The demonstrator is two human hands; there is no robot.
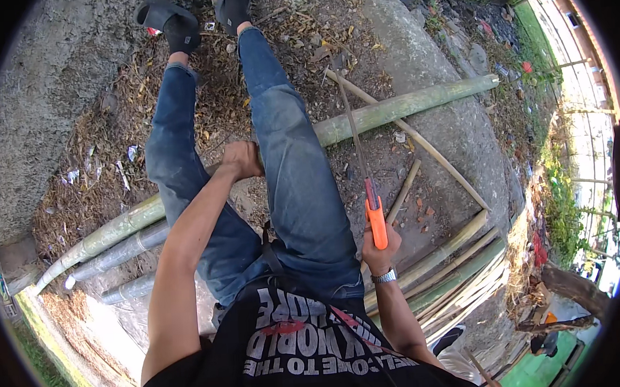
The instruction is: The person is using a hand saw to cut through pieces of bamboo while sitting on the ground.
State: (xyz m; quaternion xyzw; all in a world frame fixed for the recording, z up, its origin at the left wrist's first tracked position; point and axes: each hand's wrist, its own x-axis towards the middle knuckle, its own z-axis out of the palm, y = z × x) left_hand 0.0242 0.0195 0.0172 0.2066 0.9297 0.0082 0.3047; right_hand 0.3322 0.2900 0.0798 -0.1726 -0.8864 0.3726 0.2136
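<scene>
A long green bamboo pole (410, 105) runs slantwise from the near left to the far right, passing beneath my jeans-clad legs. Between my knees, my left hand (243, 159) is closed around it. My right hand (383, 249), with a metal watch at the wrist, grips the orange handle of a handsaw (375, 222). The saw's narrow blade points away from me and crosses the bamboo just right of my right leg. Whether its teeth sit in a cut is too small to tell.
A thin bamboo stick (436, 153) slants across the ground under the pole's right part. Several poles and split strips (459, 284) lie to the right. More bamboo poles (122, 251) lie at left. Dry leaves and litter cover the soil, bordered by concrete (58, 121).
</scene>
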